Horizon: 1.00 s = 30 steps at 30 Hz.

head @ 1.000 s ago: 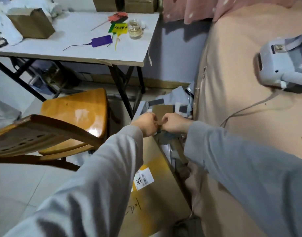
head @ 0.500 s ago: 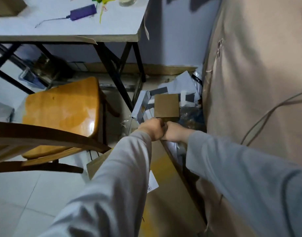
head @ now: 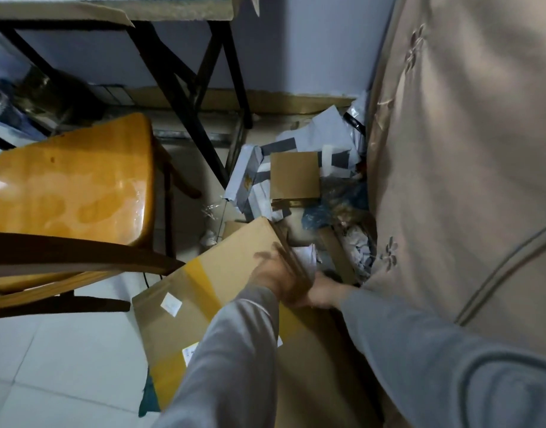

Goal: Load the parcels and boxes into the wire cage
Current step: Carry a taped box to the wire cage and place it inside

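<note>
A large cardboard box with yellow tape and white labels leans tilted on the floor in front of me. My left hand, blurred by motion, grips the box at its upper right edge. My right hand is low beside that same edge, and its fingers are hidden behind the box and my left hand. Beyond the box, grey parcels lie piled with a small brown box on top. I cannot make out the wire cage.
A wooden chair stands close on the left. A table with black legs is behind it. A bed with a beige cover fills the right. Loose cardboard and crumpled wrapping lie between box and bed.
My view has tipped down toward the floor. Both hands have dropped from the box's top corner to lower on its right edge, and the box now leans further left.
</note>
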{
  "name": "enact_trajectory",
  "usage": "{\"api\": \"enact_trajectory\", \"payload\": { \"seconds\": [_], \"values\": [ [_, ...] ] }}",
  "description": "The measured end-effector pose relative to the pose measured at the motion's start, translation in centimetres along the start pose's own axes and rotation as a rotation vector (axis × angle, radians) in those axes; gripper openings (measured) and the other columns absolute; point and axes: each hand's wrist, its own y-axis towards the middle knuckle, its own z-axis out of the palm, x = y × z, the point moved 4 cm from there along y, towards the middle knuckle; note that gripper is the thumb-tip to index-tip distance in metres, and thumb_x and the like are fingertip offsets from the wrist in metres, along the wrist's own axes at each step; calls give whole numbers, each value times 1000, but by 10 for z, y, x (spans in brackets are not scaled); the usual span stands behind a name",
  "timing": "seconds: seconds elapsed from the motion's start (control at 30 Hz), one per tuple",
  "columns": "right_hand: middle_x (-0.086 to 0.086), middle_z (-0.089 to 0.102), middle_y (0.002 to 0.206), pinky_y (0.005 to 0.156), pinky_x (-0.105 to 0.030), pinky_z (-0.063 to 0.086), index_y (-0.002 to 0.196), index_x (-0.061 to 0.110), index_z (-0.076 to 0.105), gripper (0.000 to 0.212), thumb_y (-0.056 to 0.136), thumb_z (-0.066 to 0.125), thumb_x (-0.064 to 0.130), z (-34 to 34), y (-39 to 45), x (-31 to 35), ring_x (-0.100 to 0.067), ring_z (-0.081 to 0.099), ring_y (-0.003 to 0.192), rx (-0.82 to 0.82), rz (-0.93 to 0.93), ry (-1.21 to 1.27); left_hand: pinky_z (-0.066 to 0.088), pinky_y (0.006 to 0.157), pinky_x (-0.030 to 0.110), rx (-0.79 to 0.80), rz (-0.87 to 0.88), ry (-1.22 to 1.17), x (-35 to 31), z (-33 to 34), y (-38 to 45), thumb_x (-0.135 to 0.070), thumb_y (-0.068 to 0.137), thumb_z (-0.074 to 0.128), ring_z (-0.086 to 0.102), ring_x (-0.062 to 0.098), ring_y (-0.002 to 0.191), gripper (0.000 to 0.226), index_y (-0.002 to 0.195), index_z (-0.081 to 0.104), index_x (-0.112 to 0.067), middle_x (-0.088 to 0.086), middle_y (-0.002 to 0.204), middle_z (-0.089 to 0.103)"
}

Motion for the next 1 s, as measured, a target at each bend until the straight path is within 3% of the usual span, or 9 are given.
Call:
{"api": "enact_trajectory", "payload": {
  "seconds": [0.13,0.23,0.33,0.4,0.53,0.7,0.83,0.93,1.0],
  "values": [
    [-6,44,143,112,-42,32,145,22,30,112,53,90,44,23,4,-11,-29,41,133,56,7,100,40,105,42,-31,-126,-134,10,12,10,-29,88,60,45,34,128,79,150,14,-12,19,143,40],
    [2,43,143,114,-44,29,130,50,34,115,29,86,66,50,60,-43,-23,39,133,93,34,126,33,111,44,42,-142,-202,12,21,13,-32,89,57,38,36,134,82,150,9,-7,21,147,33],
    [5,47,140,114,-43,33,142,34,36,148,8,74,84,66,113,-74,-20,41,135,46,15,32,35,110,47,73,-218,-268,10,23,15,-36,86,58,36,38,134,85,150,8,-11,24,148,28],
    [6,46,142,113,-40,34,145,32,34,152,8,71,87,67,116,-79,-19,40,136,24,7,-3,34,110,47,74,-258,-313,8,23,14,-36,89,56,33,38,135,84,150,4,-10,24,150,23],
    [3,50,141,108,-40,41,145,27,36,149,12,82,78,73,135,-110,-18,49,128,78,23,151,34,110,44,49,-309,-317,8,26,11,-29,93,51,33,37,136,81,151,-1,-7,26,151,19],
    [-10,57,133,101,-42,46,150,19,25,153,17,95,47,37,29,-60,-30,58,115,119,69,502,34,107,42,49,-295,-273,10,27,14,-24,96,45,35,37,135,75,150,-2,-1,28,151,19],
    [-15,58,129,92,-39,49,154,24,13,130,50,91,27,33,-2,-43,-34,59,109,199,83,657,33,109,41,74,-283,-218,11,25,12,-27,98,40,32,38,137,76,149,-8,0,30,152,13],
    [-13,62,123,96,-44,49,153,28,14,141,37,93,32,34,3,-47,-34,61,106,215,92,699,35,107,41,68,-275,-259,12,26,9,-25,95,46,35,37,136,79,150,-7,-3,28,152,15],
    [-14,65,118,90,-42,52,153,26,16,138,38,92,30,36,5,-48,-33,63,103,223,89,722,35,109,41,54,-263,-265,12,25,7,-25,94,47,34,37,136,80,151,-6,-4,27,152,16]
  ]
}}
